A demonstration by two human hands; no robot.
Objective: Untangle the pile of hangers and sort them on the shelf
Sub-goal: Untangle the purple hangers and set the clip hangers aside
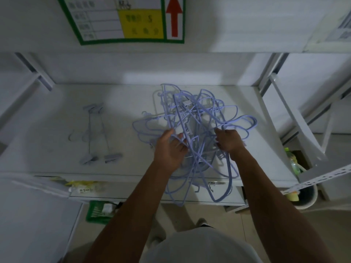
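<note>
Dim throughout, with a cold bluish cast. Brightest in a soft pale patch on the back wall [171, 77], upper middle of the frame. Darkest along the bottom edge. Faint, soft-edged shadows under the pile of hangers [197, 118], sharpest at centre. Blurred lettering on the sign [106, 19] at top. Strongly bowed shelf posts [33, 70] at both side edges.

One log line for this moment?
phase: untangling | left hand: grips hanger pile | right hand: grips hanger pile | apart: clip hangers on shelf

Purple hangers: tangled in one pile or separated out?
Tangled: the purple hangers cross and interlock in one heap on the shelf; left hand and right hand grip its wires.
</note>
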